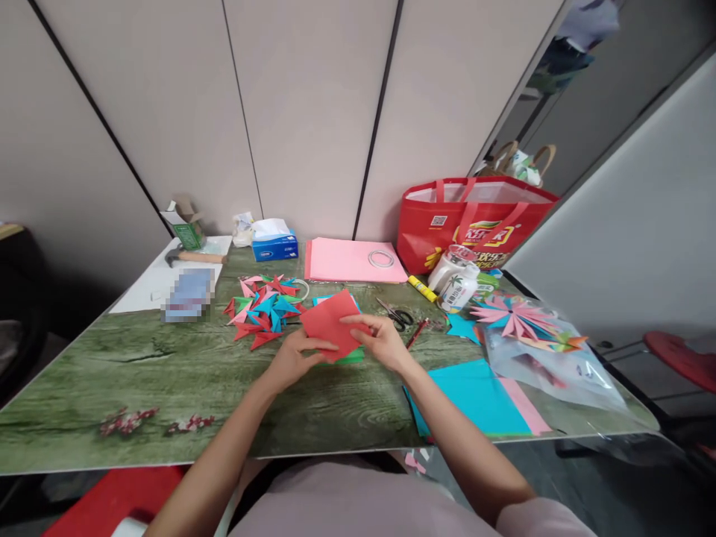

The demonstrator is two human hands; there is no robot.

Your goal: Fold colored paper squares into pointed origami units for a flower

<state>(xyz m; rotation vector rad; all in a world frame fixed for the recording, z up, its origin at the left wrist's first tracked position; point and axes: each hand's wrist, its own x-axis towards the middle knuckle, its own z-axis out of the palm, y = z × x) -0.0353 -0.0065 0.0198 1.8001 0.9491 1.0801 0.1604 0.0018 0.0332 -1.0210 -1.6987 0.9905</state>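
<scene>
A red square sheet of paper (331, 322) is held up between both hands above the middle of the table. My left hand (297, 356) grips its lower left edge, thumb on top. At its right edge my right hand (380, 339) pinches the same sheet with thumb and fingers. Beneath it lies a pile of coloured paper, with green sheets (351, 356) showing at the near side. To the left rests a heap of folded paper pieces (268, 307) in red, blue, pink and green. Black scissors (398, 316) and a dark red pen (417, 334) lie just beyond my right hand.
Pink sheets (341, 261) bearing a ring lie at the back. A red bag (425, 231), white jars (457, 287) and a yellow glue stick (422, 289) stand right of them. Blue sheets (470, 399) lie near the front; a hammer (195, 256) and tissue box (274, 245) sit back left.
</scene>
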